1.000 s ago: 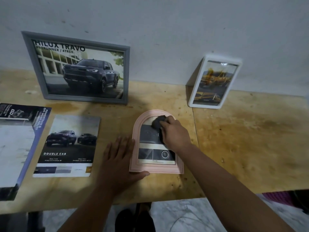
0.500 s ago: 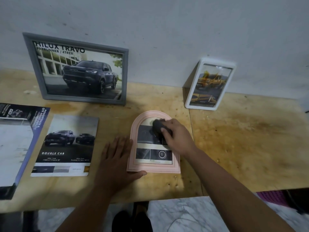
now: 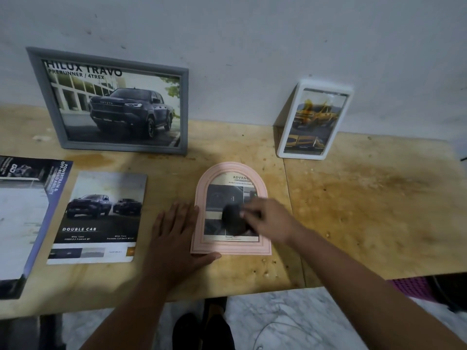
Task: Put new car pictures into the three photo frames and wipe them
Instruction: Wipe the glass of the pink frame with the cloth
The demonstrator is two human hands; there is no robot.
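A pink arched photo frame (image 3: pixel 202 245) lies flat on the wooden table (image 3: pixel 366 210), holding a car-interior picture. My right hand (image 3: pixel 270 219) presses a dark cloth (image 3: pixel 232 218) on the frame's glass, low on the picture. My left hand (image 3: pixel 177 238) lies flat on the table, fingers spread, thumb against the frame's lower left corner. A grey frame (image 3: pixel 185 109) with a dark pickup picture leans on the wall at the back left. A white frame (image 3: pixel 283 145) with a yellow car picture leans at the back right.
A loose brochure page (image 3: pixel 98 215) with two dark pickups lies left of my left hand. A brochure booklet (image 3: pixel 25 215) lies at the far left edge. The table's front edge runs below my forearms, with marble floor and a purple object (image 3: pixel 409 286) beneath.
My right hand has slid the cloth from the top of the arched frame's glass down toward its lower middle. My left hand stayed in place.
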